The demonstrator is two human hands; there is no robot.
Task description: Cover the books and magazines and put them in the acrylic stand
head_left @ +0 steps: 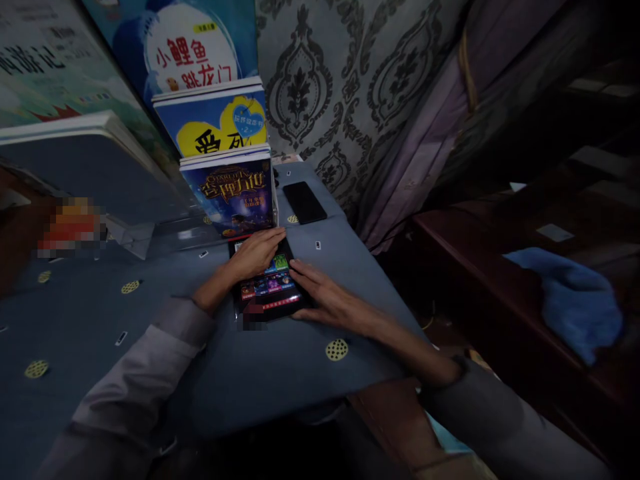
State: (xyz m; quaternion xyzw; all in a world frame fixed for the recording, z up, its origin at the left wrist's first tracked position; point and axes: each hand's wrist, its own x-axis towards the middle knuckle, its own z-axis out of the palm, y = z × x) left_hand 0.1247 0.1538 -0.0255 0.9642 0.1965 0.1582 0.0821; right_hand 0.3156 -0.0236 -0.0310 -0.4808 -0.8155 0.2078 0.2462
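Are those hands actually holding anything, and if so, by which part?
Nothing looks gripped: the left hand lies across the far end of the black, rectangular, book-like item with colourful pictures, and the right hand rests at its right edge.

Home suggested. Table (pixel 250 387) draped in printed cover (pixel 165 283); picture books (pixel 225 200) propped on table's far side; damask wallpaper (pixel 340 73) seen behind table; curtain (pixel 425 160) hung, blue cloth (pixel 575 300) left on dark red furniture (pixel 460 267), right of table.
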